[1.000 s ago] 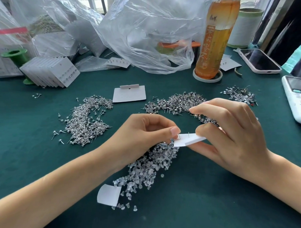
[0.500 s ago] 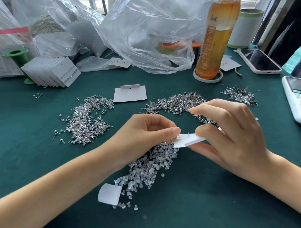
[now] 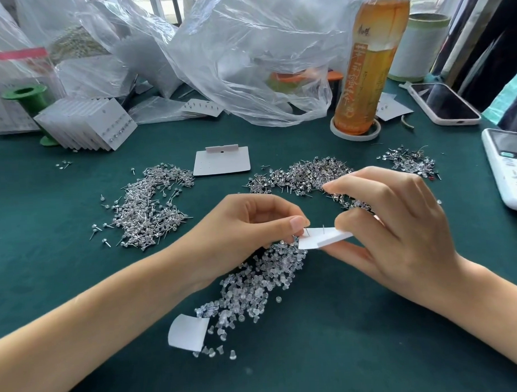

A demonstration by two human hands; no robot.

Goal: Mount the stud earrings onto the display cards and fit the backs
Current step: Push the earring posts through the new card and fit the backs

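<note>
Stud earrings lay in loose piles on the green table (image 3: 63,276): one pile (image 3: 148,208) left of centre, another (image 3: 303,176) behind the hands, a smaller one (image 3: 408,161) toward the right. Head view, the only one: right hand (image 3: 399,237) pinched a white display card (image 3: 323,237) between thumb and curled fingers, card held face down above the table with two stud posts (image 3: 323,228) sticking up through it. Left hand (image 3: 246,231) had fingers curled, thumb and forefinger tips pinched at the left post; whether a back sat between them, cannot tell. Clear earring backs (image 3: 254,284) heaped just under the hands, a scrap of white paper (image 3: 187,333) at the heap's near end. Blank card (image 3: 221,160) flat further back, stack of filled cards (image 3: 87,122) far left, orange drink bottle (image 3: 367,60), clear plastic bags (image 3: 246,49), phone (image 3: 444,102), remote (image 3: 508,169) at right edge.
</note>
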